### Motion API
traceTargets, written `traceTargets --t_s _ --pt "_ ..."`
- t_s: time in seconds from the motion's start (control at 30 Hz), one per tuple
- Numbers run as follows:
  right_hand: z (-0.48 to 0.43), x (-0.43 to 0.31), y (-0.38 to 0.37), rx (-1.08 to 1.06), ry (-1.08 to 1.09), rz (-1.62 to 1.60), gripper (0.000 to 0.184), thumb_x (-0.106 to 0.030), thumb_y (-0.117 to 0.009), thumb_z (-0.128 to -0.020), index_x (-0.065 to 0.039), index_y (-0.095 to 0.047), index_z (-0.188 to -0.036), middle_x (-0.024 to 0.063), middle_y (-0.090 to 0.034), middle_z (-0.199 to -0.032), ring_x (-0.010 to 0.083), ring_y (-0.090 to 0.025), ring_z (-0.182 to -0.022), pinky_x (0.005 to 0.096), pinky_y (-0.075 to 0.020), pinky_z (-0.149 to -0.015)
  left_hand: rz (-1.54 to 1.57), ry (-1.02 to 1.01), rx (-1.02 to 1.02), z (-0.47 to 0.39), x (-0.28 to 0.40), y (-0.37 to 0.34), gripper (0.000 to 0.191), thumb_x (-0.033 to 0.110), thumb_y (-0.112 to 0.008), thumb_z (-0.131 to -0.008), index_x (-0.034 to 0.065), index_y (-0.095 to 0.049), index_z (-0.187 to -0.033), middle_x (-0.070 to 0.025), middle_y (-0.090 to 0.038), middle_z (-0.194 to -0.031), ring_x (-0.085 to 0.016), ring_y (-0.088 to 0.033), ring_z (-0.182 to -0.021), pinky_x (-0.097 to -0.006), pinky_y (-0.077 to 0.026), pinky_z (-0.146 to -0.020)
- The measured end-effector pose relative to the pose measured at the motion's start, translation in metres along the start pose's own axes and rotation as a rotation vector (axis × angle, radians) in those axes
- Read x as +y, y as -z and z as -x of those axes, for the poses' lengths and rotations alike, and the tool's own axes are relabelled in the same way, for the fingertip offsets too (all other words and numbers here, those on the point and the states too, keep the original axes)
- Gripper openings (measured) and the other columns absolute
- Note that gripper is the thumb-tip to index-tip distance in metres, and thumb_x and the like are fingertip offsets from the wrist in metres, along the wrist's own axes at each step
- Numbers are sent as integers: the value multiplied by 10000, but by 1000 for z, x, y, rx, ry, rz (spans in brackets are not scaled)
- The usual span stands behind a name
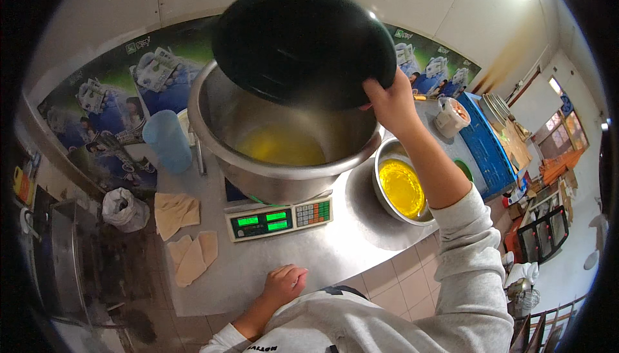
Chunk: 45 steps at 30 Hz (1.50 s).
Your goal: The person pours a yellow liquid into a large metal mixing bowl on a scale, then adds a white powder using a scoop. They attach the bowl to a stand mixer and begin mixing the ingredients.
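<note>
My right hand point(395, 104) grips the rim of a dark round basin point(304, 38) and holds it tilted above a large stainless steel pot point(285, 171). Some yellow liquid point(283, 145) lies at the bottom of the pot; the basin hides the pot's far rim. Beneath the pot is a digital price scale point(280, 220) with lit green displays and a keypad. Loosely curled, my left hand point(286, 283) is near the front of the steel table point(232, 275), with nothing visible in it. To the pot's right, a steel bowl point(382, 179) holds yellow liquid, partly covered by my forearm.
A translucent blue pitcher point(168, 142) stands left of the pot, and folded beige cloths point(177, 215) lie nearer me. Further right are a white tub point(452, 117) with brownish contents and a blue crate point(486, 145). A lined bin point(125, 210) stands beyond the table's left edge.
</note>
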State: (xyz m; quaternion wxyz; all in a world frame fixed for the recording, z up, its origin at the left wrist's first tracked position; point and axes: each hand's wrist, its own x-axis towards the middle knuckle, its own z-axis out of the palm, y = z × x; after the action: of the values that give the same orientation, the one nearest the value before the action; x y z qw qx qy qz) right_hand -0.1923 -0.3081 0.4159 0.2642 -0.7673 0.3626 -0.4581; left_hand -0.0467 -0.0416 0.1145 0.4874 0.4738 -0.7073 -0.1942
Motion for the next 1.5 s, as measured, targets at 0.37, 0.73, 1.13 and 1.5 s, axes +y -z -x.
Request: traceTargets --t_s 0.37,0.73,1.13,1.5 --pt "7 -34 13 112 76 -136 226 -27 -538 -817 7 -517 -1039 71 -597 -859 130 -578 -685 255 -519 -560 -139 -200 72 -53 28 50 133 54 -618 -710 83 -634 -839 -53 -629 -740 -225 -616 -626 -315 -487 -552" --pt "16 -59 16 57 238 -126 692 40 -469 -762 -31 -262 -1418 113 -551 -1189 100 -556 -850 235 -481 -711 -606 -553 217 -219 113 154 429 94 -625 -737 45 -577 -1161 -102 -632 -912 -281 -616 -762 -371 -499 -684" --pt "19 -64 13 38 384 -144 812 73 -457 -697 -53 -200 -1456 137 -438 -1370 127 -450 -1119 230 -357 -933 -767 -209 172 -293 124 145 419 255 -583 -824 106 -530 -1212 -153 -640 -706 -318 -631 -563 -395 -537 -530" --pt "21 -65 13 46 357 -121 818 65 -469 -694 -63 -205 -1457 162 -501 -1300 147 -484 -1106 249 -380 -923 -734 -141 137 -302 121 142 484 267 -565 -832 110 -492 -1284 -172 -629 -675 -320 -634 -572 -418 -545 -571"
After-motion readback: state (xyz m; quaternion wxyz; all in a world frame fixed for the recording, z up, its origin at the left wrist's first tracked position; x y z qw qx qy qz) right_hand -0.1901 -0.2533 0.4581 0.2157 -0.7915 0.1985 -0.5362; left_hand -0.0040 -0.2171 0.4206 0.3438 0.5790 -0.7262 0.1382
